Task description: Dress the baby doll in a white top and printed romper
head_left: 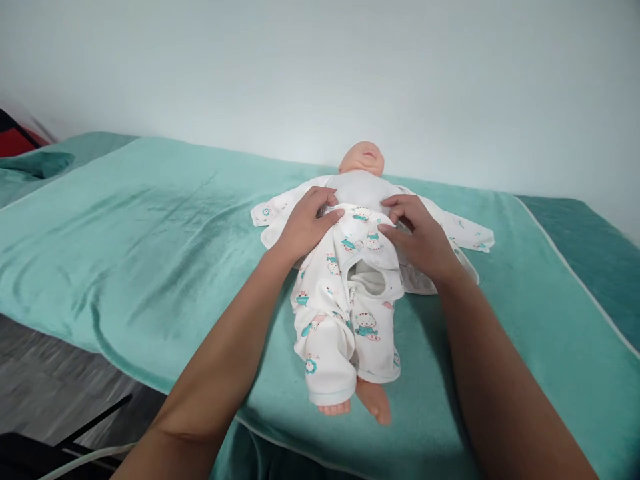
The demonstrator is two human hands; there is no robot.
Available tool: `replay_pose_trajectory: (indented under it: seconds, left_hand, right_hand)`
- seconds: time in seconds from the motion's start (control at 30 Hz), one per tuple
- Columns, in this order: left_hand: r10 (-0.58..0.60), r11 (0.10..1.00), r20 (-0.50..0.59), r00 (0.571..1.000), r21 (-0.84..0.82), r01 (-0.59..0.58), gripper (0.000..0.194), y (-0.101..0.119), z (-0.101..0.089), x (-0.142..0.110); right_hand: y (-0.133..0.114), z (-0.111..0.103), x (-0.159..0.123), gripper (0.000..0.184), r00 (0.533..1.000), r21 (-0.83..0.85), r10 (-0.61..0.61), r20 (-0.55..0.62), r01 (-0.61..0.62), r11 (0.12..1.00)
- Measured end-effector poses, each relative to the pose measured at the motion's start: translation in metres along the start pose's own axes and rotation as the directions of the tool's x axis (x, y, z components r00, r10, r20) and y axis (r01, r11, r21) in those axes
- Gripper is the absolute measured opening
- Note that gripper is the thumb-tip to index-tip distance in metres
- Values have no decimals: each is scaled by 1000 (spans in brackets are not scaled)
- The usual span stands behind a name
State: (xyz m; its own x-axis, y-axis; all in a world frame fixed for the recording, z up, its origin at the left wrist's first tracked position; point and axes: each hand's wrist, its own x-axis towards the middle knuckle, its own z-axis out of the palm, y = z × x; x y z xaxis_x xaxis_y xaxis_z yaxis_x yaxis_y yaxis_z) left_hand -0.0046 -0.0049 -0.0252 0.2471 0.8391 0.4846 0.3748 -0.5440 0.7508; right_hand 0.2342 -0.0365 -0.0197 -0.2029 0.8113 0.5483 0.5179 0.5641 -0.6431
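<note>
A baby doll (361,159) lies on its back on a teal blanket (150,240), feet toward me. It wears a white printed sleepsuit (345,313) that lies open over the chest, with the sleeves spread to both sides. My left hand (305,223) pinches the left flap of the sleepsuit at the doll's chest. My right hand (420,237) grips the right flap at the belly, fingers curled on the cloth. Both bare feet (367,400) stick out of the trouser legs.
The blanket covers a bed that runs to a white wall (320,67). The bed's near edge (125,367) drops to a grey floor at lower left, where a dark frame and a white cable (85,460) show. A folded teal cloth (37,163) lies far left.
</note>
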Motion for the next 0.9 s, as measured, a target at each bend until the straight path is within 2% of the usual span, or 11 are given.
replay_pose_trajectory:
  seconds: [0.07, 0.17, 0.27, 0.4, 0.47, 0.57, 0.63, 0.73, 0.83, 0.9]
  left_hand:
    - [-27, 999, -15, 1000, 41, 27, 7, 3, 0, 8]
    - [-67, 996, -79, 995, 53, 71, 15, -2, 3, 26]
    - [-134, 991, -131, 982, 4, 135, 19, -20, 10, 47]
    - [-237, 971, -117, 965, -75, 229, 16, -44, 18, 62]
    - [-213, 977, -116, 970, -45, 209, 14, -48, 19, 62]
    - [-79, 992, -107, 991, 93, 89, 14, -44, 15, 59]
    - [-24, 989, -62, 998, 147, 33, 14, -39, 11, 58]
    - [-101, 990, -16, 995, 102, 102, 14, -36, 8, 63]
    - [-181, 978, -69, 981, 88, 187, 17, -40, 10, 74]
    - [-206, 972, -94, 974, 97, 215, 19, -44, 13, 80]
  right_hand:
    - [2, 2, 6, 19, 999, -31, 20, -31, -21, 999]
    - [7, 7, 20, 20, 990, -128, 101, -95, -112, 985]
    - [15, 12, 39, 23, 978, -167, 166, -123, -185, 968]
    - [28, 19, 54, 23, 958, -85, 233, -168, -250, 965]
    - [33, 19, 55, 22, 960, -75, 224, -167, -239, 968]
    - [39, 16, 53, 24, 985, -98, 133, -112, -144, 985]
    - [42, 14, 52, 26, 993, -122, 89, -83, -99, 988]
    - [46, 12, 59, 23, 991, -222, 111, -76, -126, 967]
    - [52, 12, 71, 21, 977, -356, 181, -110, -209, 911]
    - [57, 13, 76, 24, 968, -370, 211, -136, -247, 896]
